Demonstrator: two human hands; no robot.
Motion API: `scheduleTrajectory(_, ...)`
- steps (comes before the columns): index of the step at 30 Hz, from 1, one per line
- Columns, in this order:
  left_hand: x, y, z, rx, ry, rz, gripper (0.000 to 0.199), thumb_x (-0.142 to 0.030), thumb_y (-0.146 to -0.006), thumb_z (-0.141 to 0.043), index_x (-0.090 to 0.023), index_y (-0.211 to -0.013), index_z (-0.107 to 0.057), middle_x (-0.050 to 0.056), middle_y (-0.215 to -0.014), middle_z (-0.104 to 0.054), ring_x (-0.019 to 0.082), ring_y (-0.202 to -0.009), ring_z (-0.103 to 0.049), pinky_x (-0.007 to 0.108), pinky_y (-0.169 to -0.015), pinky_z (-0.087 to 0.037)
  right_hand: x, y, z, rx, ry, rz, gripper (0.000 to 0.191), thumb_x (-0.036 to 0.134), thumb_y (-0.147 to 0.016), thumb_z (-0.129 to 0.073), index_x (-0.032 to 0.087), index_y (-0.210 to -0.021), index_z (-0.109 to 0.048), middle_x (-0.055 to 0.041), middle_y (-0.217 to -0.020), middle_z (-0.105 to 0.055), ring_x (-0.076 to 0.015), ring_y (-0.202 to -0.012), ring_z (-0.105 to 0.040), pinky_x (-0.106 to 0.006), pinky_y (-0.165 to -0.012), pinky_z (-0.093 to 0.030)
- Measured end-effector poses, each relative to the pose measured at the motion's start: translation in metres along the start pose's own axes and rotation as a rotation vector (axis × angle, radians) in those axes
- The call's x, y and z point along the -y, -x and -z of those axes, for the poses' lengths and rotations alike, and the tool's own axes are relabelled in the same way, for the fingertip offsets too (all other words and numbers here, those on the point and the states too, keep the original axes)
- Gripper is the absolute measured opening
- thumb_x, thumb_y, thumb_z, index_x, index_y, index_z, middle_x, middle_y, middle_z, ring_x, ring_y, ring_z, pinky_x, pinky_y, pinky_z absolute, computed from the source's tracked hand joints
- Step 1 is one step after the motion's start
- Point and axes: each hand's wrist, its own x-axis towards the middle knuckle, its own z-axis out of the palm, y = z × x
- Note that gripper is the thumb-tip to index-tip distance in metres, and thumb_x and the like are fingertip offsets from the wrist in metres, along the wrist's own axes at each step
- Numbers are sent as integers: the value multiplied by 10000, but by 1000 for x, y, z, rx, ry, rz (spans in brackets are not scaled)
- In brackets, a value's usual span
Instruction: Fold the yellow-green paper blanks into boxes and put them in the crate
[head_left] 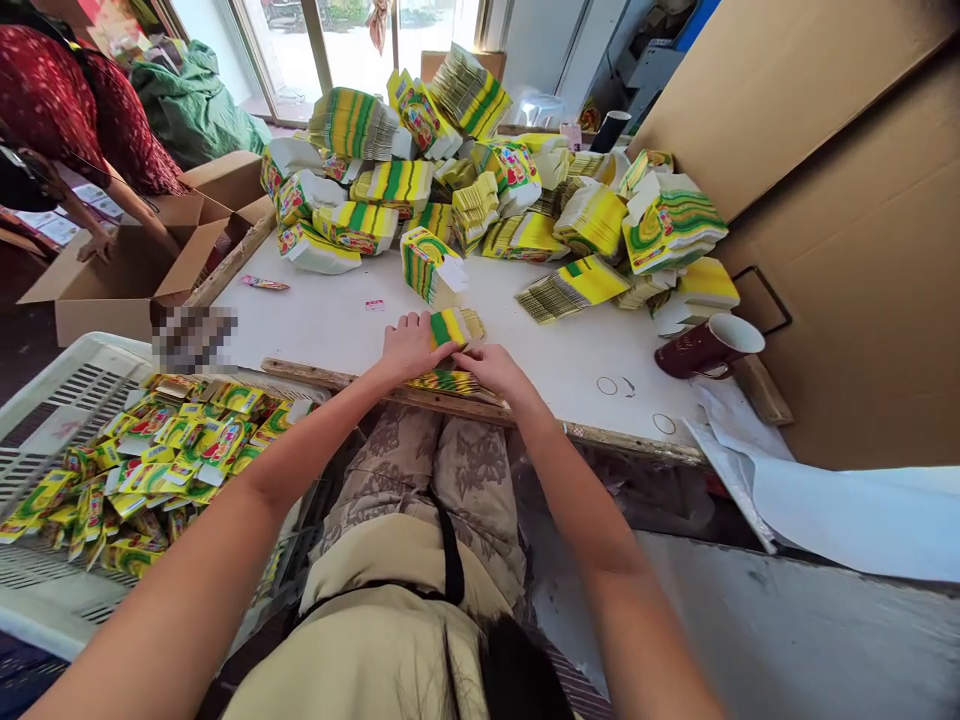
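Observation:
Near the front edge of the white table [330, 330], my left hand [411, 348] rests closed on a small stack of flat yellow-green cartons [448, 328]. Close beside it, my right hand [495, 370] has its fingers bent together at the stack's near side; what they pinch is too small to tell. More folded cartons [442, 381] lie under my hands along the wooden edge. Just behind them a bundle of cartons [431, 265] stands on the table.
Carton bundles [525, 185] are heaped at the back. A maroon mug [709, 345] lies tilted at right, by large cardboard [847, 230]. A white basket [45, 400] holds small cartons at left. Another person [82, 110] reaches into a cardboard box [105, 315].

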Motion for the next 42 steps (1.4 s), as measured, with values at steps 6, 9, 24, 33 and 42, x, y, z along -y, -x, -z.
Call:
scheduleTrajectory(6,-1,-1,-1,-12,22,17,672,-666,-936,-352,-160,-1369,-440,191,-1353,-550,340,-1255,-491,436,-998,-391,-7,-5,19,-160,256,-40,157,224,-816,-594,178,-894,-722,-77,-894,-746,-218,-879,-650,-306,-785,-447)
scheduleTrajectory(9,-1,-3,0,0,34,37,686,-677,-918,-380,-165,-1371,-441,183,-1351,-552,343,-1257,-491,443,-994,-399,-7,-1,31,-101,286,16,187,189,-809,-553,171,-908,-710,-67,-903,-734,-198,-868,-622,-298,-784,-432)
scheduleTrajectory(24,-2,-3,-1,-7,25,51,658,-656,-935,-367,-176,-1378,-448,186,-1361,-550,349,-1266,-486,454,-1002,-402,-17,12,41,-168,400,221,319,218,-906,-532,160,-1179,-688,-101,-1000,-712,-200,-866,-636,-326,-847,-476)
scheduleTrajectory(33,-1,-4,-2,-31,25,43,656,-660,-936,-379,-164,-1356,-466,190,-1343,-567,345,-1244,-502,443,-982,-415,-12,13,32,-229,582,250,147,222,-875,-591,171,-948,-709,-126,-1027,-662,-251,-981,-600,-321,-830,-444)
scheduleTrajectory(42,0,-3,-1,-11,4,24,683,-672,-941,-349,-159,-1384,-434,194,-1372,-540,340,-1265,-484,436,-997,-403,6,-9,15,-277,547,61,221,261,-837,-589,130,-954,-724,-158,-902,-749,-279,-859,-672,-336,-768,-450)
